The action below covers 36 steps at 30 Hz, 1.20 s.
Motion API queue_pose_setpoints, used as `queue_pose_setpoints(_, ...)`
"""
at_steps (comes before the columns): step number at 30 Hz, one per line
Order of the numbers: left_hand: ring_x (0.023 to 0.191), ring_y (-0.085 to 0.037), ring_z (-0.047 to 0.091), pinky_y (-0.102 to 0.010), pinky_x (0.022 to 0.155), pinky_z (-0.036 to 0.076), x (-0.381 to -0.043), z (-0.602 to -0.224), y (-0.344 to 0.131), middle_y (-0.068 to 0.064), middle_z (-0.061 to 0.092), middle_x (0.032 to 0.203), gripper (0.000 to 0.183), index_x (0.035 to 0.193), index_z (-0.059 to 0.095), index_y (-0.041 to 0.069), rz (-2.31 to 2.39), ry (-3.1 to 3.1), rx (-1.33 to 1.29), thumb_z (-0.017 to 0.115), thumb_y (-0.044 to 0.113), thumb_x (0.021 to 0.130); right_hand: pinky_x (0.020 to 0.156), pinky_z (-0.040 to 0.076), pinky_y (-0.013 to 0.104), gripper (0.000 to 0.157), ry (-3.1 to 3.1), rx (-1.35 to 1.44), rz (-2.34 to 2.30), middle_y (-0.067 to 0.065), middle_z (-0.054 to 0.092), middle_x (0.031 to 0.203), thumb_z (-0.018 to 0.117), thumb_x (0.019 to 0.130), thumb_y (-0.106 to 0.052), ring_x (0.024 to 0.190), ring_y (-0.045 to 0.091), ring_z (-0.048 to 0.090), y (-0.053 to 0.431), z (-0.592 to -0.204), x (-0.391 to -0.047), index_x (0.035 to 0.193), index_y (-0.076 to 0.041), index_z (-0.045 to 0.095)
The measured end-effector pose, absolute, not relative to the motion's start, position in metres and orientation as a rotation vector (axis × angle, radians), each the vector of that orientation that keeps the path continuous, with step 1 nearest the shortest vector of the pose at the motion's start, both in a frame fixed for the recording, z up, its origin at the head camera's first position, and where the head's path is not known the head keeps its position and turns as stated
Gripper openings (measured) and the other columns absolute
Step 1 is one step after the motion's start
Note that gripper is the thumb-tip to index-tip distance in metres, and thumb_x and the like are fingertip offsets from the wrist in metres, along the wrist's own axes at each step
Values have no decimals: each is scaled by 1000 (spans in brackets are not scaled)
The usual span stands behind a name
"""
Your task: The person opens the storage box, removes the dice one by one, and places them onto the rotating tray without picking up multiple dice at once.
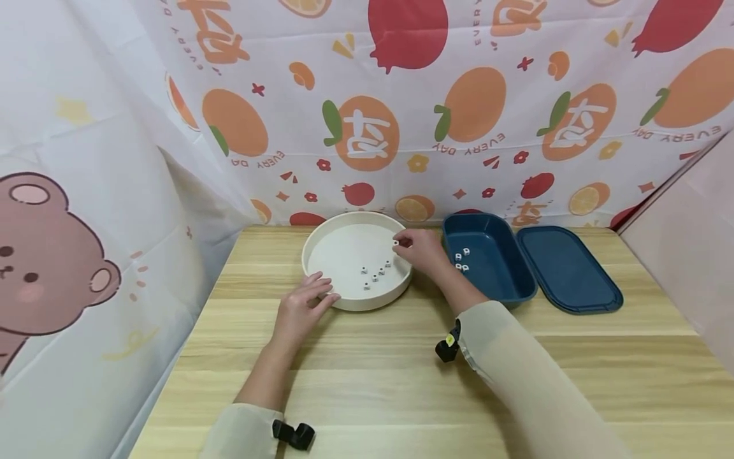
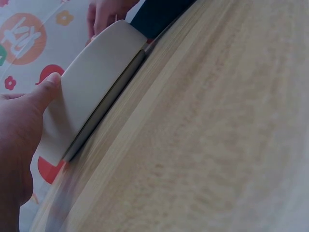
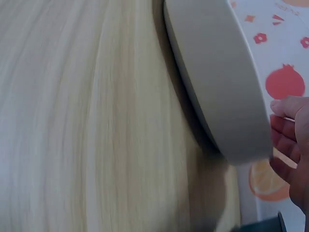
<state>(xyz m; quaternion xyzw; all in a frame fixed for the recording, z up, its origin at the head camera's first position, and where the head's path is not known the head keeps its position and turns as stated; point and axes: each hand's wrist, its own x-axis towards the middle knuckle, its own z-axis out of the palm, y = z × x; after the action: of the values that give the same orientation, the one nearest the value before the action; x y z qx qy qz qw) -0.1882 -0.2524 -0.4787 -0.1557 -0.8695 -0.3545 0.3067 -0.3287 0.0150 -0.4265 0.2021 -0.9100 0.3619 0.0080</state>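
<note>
A round white tray (image 1: 332, 248) stands on the table with several small white dice (image 1: 375, 278) lying in its right half. My left hand (image 1: 301, 308) rests on the tray's front left rim, fingers over the edge; in the left wrist view its thumb (image 2: 48, 88) touches the rim from outside. Over the right rim, my right hand (image 1: 423, 250) pinches a small white die (image 1: 395, 243) between thumb and fingertips. In the right wrist view that hand (image 3: 292, 140) shows beside the tray wall (image 3: 217, 72), and the die is hidden.
A deep blue box (image 1: 518, 268) right of the tray holds several white dice (image 1: 459, 257). Its blue lid (image 1: 570, 271) lies flat on the table beside it. A fruit-printed cloth (image 1: 424, 115) hangs behind the table (image 1: 367, 370). Each sleeve carries a black wrist camera (image 1: 301, 437).
</note>
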Motion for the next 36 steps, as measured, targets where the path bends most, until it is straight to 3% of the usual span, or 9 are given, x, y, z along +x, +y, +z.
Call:
queue_pose_setpoints(8,118,-28,64,-46,111,43,-188,-481,-250,-11,75,106,28,97,77,0,-942,-2323,-394,85,16,75,86,60,28,25,-2945,676,971,3,72,101,70,92,-23,90,16,62,-19,-428,-326,113,-11,74)
queue_pose_setpoints(17,117,-27,65,-47,109,45,-189,-482,-248,-10,75,106,28,97,78,1,-924,-2331,-395,86,17,75,97,56,34,25,-3048,587,921,1,70,117,69,93,-28,108,15,63,-33,-440,-323,115,-16,74)
queue_pose_setpoints(26,119,-28,64,-47,110,44,-186,-479,-251,-11,75,106,28,98,77,1,-916,-2344,-393,85,16,76,84,54,33,21,-3112,551,756,-7,69,103,68,92,-31,92,13,58,-39,-444,-320,110,-23,75)
queue_pose_setpoints(36,122,-24,62,-39,112,43,-187,-479,-253,-9,75,110,28,100,77,2,-923,-2374,-349,84,18,78,92,53,38,22,-3164,521,652,-7,66,111,68,90,-32,99,13,59,-42,-444,-320,109,-24,75)
